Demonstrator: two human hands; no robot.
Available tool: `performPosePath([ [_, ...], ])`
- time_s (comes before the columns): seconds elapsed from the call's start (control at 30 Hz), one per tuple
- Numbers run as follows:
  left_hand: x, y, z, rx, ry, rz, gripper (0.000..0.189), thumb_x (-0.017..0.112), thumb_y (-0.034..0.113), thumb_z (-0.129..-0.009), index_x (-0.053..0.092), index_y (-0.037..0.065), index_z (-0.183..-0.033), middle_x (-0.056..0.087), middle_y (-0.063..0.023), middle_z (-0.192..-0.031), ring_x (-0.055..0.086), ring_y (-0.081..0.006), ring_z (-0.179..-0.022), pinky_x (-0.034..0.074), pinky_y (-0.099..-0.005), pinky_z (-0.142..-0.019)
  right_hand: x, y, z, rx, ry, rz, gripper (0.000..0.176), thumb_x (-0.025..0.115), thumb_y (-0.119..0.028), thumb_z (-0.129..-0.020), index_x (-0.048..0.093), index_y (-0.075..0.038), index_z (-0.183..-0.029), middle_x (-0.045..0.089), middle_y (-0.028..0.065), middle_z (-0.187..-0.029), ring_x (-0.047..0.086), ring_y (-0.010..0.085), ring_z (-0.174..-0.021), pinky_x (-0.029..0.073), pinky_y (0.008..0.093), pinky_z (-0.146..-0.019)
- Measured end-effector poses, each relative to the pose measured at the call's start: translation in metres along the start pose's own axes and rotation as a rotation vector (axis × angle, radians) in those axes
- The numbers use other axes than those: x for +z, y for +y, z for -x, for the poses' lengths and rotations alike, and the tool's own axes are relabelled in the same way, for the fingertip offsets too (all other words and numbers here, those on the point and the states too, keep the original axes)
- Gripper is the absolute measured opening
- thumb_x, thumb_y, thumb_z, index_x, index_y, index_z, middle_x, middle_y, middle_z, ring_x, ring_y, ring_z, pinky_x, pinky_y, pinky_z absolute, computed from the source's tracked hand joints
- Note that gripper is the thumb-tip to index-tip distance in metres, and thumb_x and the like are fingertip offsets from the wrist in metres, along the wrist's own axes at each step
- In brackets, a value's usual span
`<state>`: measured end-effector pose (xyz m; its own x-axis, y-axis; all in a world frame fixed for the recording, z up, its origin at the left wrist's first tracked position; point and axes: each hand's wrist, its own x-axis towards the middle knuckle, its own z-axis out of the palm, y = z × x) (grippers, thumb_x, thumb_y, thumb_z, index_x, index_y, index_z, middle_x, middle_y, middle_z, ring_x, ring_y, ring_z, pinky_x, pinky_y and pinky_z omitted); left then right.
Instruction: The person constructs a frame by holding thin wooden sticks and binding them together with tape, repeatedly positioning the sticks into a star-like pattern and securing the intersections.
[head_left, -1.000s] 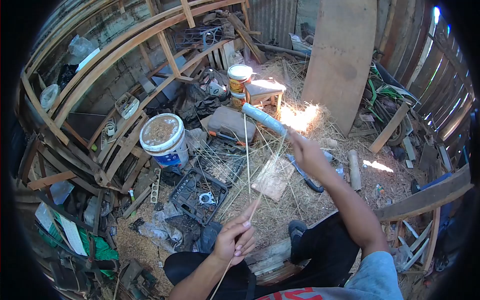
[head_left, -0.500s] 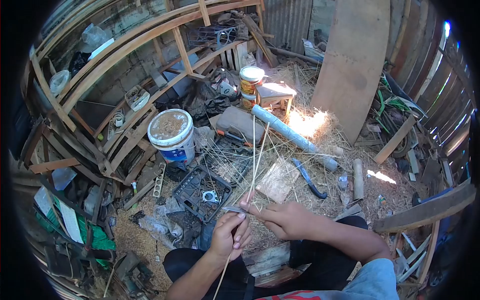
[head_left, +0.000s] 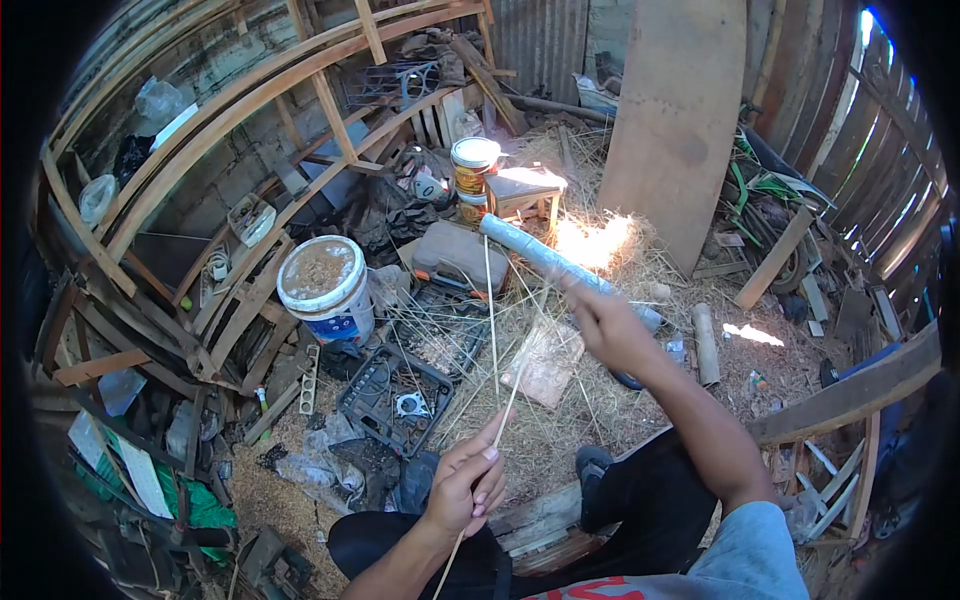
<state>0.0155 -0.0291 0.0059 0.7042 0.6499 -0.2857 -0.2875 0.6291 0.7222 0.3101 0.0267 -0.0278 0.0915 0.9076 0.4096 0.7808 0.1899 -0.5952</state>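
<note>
My left hand (head_left: 465, 487) is low in the middle, its fingers closed round a thin pale bamboo strip (head_left: 522, 362). The strip runs down past my wrist and slants up towards my right hand. A second pale strip (head_left: 492, 320) rises almost straight from near my left fingertips. Farther forward and to the right is my right hand (head_left: 612, 328), its fingers curled closed. Whatever it grips is hidden or blurred. Just beyond it lies a grey-blue pipe (head_left: 530, 247). Below it on the floor is a flat light block (head_left: 543, 362). A dark curved handle (head_left: 628, 381) shows beneath my right wrist.
A white bucket (head_left: 325, 290) and an open dark tool case (head_left: 395, 400) stand to the left. Ahead are a closed case (head_left: 458, 258), stacked tins (head_left: 474, 172) and a small stool (head_left: 525, 190). A tall board (head_left: 675, 130) leans behind. Shavings and thin strips litter the floor.
My right hand has moved up and forward, away from my left hand. A metallic blade seen by the left fingers is no longer visible there. The view has shifted slightly right.
</note>
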Motion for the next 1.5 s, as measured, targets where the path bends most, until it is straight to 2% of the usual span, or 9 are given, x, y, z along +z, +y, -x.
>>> performPosePath([
  [0.17, -0.003, 0.006, 0.0, 0.019, -0.045, 0.05, 0.051, 0.039, 0.012, -0.098, 0.032, 0.004, -0.148, 0.031, 0.0026, -0.048, 0.028, -0.0067, -0.035, 0.026, -0.022, -0.035, -0.014, 0.043, -0.014, 0.173, 0.1, -0.156, 0.04, 0.046, -0.023, -0.103, 0.049, -0.008, -0.14, 0.051, 0.0022, -0.062, 0.045, 0.0112, -0.05, 0.04, 0.0295, -0.049],
  [0.4, -0.012, 0.016, -0.009, 0.106, 0.016, 0.167, 0.055, 0.036, 0.011, -0.098, 0.025, 0.009, -0.152, 0.038, -0.0007, -0.05, 0.03, -0.0085, -0.035, 0.027, -0.021, -0.033, -0.016, -0.05, 0.007, 0.616, -0.219, -0.969, 0.034, 0.037, -0.03, -0.106, 0.057, -0.004, -0.117, 0.051, 0.0004, -0.068, 0.037, 0.0037, -0.041, 0.03, 0.0203, -0.036],
  [0.5, -0.014, 0.017, -0.007, 0.096, 0.053, 0.145, 0.055, 0.032, 0.01, -0.099, 0.023, 0.009, -0.153, 0.039, -0.0022, -0.053, 0.029, -0.0088, -0.036, 0.029, -0.0211, -0.036, -0.01, -0.041, 0.011, 0.561, -0.348, -0.803, 0.033, 0.04, -0.028, -0.105, 0.053, -0.003, -0.122, 0.054, 0.0027, -0.069, 0.041, 0.0064, -0.042, 0.034, 0.0231, -0.039],
  [0.53, -0.015, 0.016, -0.008, 0.106, 0.059, 0.133, 0.055, 0.032, 0.01, -0.098, 0.023, 0.009, -0.153, 0.039, -0.0022, -0.053, 0.029, -0.0085, -0.037, 0.03, -0.0208, -0.036, -0.01, -0.04, 0.011, 0.355, -0.316, -0.429, 0.03, 0.045, -0.025, -0.103, 0.051, -0.001, -0.119, 0.059, 0.0053, -0.071, 0.047, 0.0105, -0.044, 0.04, 0.0284, -0.045],
  [0.73, -0.016, 0.017, -0.009, 0.149, 0.118, 0.063, 0.054, 0.033, 0.012, -0.099, 0.026, 0.008, -0.152, 0.039, -0.0012, -0.054, 0.03, -0.0082, -0.038, 0.031, -0.0212, -0.036, -0.014, -0.058, 0.016, 0.372, -0.338, -0.291, 0.022, 0.049, -0.02, -0.099, 0.051, 0.0, -0.107, 0.066, 0.0128, -0.074, 0.062, 0.0223, -0.059, 0.048, 0.037, -0.059],
  [0.93, -0.016, 0.017, -0.01, 0.149, 0.105, 0.119, 0.053, 0.031, 0.011, -0.099, 0.027, 0.008, -0.152, 0.038, -0.0005, -0.054, 0.03, -0.0083, -0.038, 0.03, -0.0207, -0.036, 0.003, -0.043, 0.028, 0.073, -0.214, -0.094, 0.033, 0.044, -0.015, -0.098, 0.047, 0.001, -0.127, 0.066, 0.0199, -0.078, 0.065, 0.0397, -0.082, 0.049, 0.0473, -0.072],
  [1.13, -0.017, 0.016, -0.01, 0.146, 0.091, 0.164, 0.051, 0.031, 0.01, -0.1, 0.029, 0.009, -0.151, 0.035, 0.0005, -0.053, 0.028, -0.0074, -0.037, 0.028, -0.0207, -0.035, -0.003, -0.089, 0.035, 0.008, -0.365, -0.131, 0.046, 0.046, -0.01, -0.098, 0.041, -0.008, -0.144, 0.063, 0.0146, -0.079, 0.065, 0.0312, -0.073, 0.051, 0.0376, -0.068],
  [1.23, -0.018, 0.015, -0.012, 0.124, 0.095, 0.196, 0.05, 0.031, 0.01, -0.1, 0.03, 0.009, -0.15, 0.034, 0.0012, -0.052, 0.027, -0.0073, -0.037, 0.027, -0.0208, -0.034, 0.015, -0.101, 0.054, -0.268, -0.379, -0.218, 0.055, 0.051, -0.006, -0.092, 0.04, -0.013, -0.146, 0.06, 0.0135, -0.076, 0.063, 0.0313, -0.069, 0.051, 0.0379, -0.063],
  [1.5, -0.011, 0.016, -0.005, 0.053, 0.011, 0.268, 0.053, 0.031, 0.009, -0.098, 0.025, 0.007, -0.151, 0.031, 0.0037, -0.046, 0.028, -0.0068, -0.032, 0.027, -0.021, -0.033, 0.023, -0.104, 0.059, -0.211, -0.417, -0.076, 0.065, 0.056, -0.008, -0.087, 0.037, -0.021, -0.149, 0.061, 0.0145, -0.078, 0.062, 0.0353, -0.066, 0.051, 0.044, -0.064],
])
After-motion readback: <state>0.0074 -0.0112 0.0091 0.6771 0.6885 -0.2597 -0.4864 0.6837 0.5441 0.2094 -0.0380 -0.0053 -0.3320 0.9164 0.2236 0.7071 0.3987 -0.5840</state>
